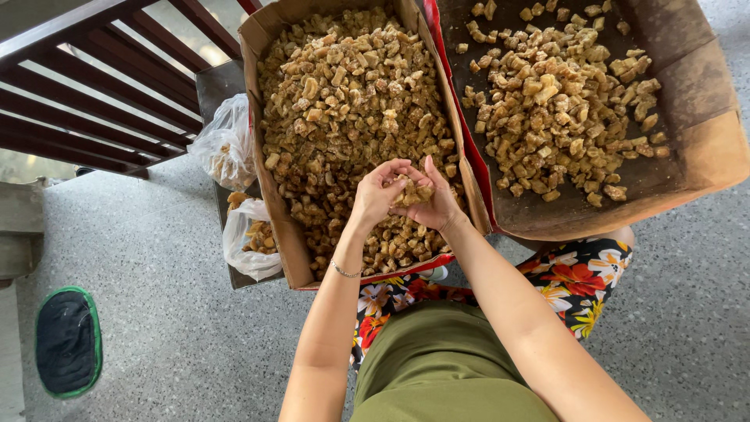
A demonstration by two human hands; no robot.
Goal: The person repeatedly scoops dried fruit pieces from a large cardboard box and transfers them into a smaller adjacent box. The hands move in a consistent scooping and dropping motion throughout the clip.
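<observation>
Right now both hands meet over the near end of the left cardboard box (273,195), which is heaped with sticky-looking golden-brown chunks (351,101). The left hand (376,195) and the right hand (437,205) are cupped together around a small clump of chunks (412,191), fingers curled close, held just above the heap. The clump sits loosely between the palms, so any slackening of the fingers would likely drop pieces back into the heap, or over the near edge onto the flowered cloth (578,277) on the lap. The second box (703,148), at the right, tilts toward the person, and its looser pile (555,101) could slide downhill if knocked by an elbow. Two plastic bags (246,234) beside the left box stand open and could tip onto the speckled floor (172,312).
</observation>
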